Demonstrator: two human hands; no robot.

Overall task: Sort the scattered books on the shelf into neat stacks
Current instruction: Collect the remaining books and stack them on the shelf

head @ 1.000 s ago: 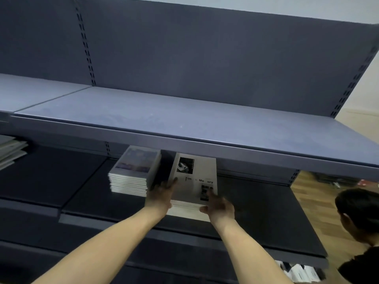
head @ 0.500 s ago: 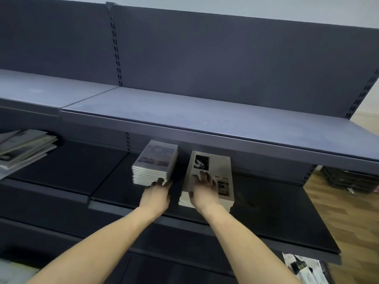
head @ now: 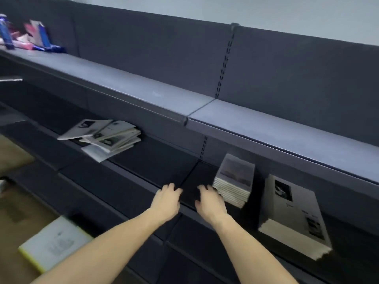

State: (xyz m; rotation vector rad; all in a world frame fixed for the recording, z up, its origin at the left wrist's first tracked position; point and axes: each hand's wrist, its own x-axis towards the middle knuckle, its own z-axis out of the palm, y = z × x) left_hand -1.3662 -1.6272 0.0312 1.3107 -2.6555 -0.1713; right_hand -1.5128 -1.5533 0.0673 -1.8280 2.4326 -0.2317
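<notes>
Two neat stacks stand on the dark lower shelf (head: 155, 160): a stack of books with a greyish photo cover (head: 233, 179) and, to its right, a taller stack with a white cover and black pictures (head: 293, 214). Further left on the same shelf lies a loose, fanned-out pile of white books (head: 104, 136). My left hand (head: 167, 201) and my right hand (head: 210, 201) hover empty over the shelf's front edge, fingers loosely bent. The right hand is just left of the grey-cover stack and does not grip it.
An upper grey shelf (head: 266, 132) overhangs the stacks. Colourful packages (head: 30, 37) stand at its far left end. A white book with a yellow edge (head: 53, 242) lies low at the left, over the wooden floor (head: 12, 222).
Both hands have left the two stacks and moved left. The view has swung left, bringing the scattered pile and the packages into sight.
</notes>
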